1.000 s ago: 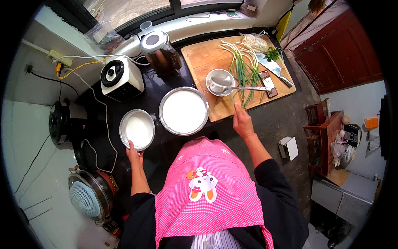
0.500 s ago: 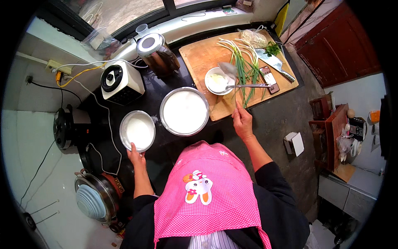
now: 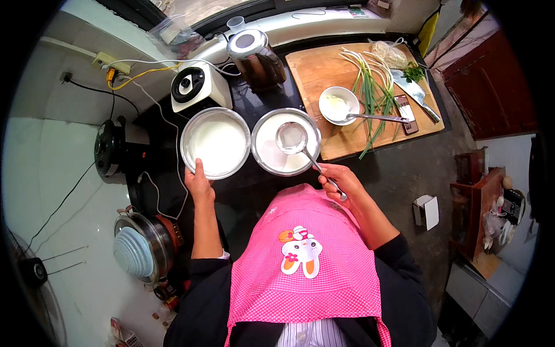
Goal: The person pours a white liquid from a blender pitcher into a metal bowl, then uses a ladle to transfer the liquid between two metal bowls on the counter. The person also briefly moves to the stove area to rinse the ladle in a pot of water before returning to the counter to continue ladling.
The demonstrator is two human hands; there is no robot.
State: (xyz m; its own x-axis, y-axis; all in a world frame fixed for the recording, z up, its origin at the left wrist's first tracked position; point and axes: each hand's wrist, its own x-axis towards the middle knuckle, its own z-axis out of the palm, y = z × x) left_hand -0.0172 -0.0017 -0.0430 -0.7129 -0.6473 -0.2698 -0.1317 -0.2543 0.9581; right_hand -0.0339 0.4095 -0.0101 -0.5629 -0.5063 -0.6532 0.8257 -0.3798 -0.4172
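Note:
My left hand [image 3: 200,184] grips the near rim of a round metal basin [image 3: 183,144] of white liquid, thumb over the edge; the basin looks lifted off the counter. To its right stands a second metal basin [image 3: 286,174], also with white liquid. Over that one, my right hand [image 3: 341,182] holds a fine-mesh skimmer [image 3: 291,137] by its handle, fingers wrapped round it. Whether the skimmer's head touches the liquid, I cannot tell. A white bowl [image 3: 326,117] with pale contents and a long-handled metal utensil [image 3: 381,118] sits on the wooden cutting board [image 3: 309,69].
Scallions [image 3: 370,92], a cleaver [image 3: 409,88] and a phone [image 3: 408,115] lie on the board. Behind the basins stand a blender base [image 3: 202,89] and a jug [image 3: 260,69] of brown contents. Cords cross the left side; a pot with a blue basket [image 3: 133,251] is at lower left.
The left basin has risen and moved nearer the view. My right hand has brought the skimmer from beside the white bowl leftward over the second basin. The whole view has shifted.

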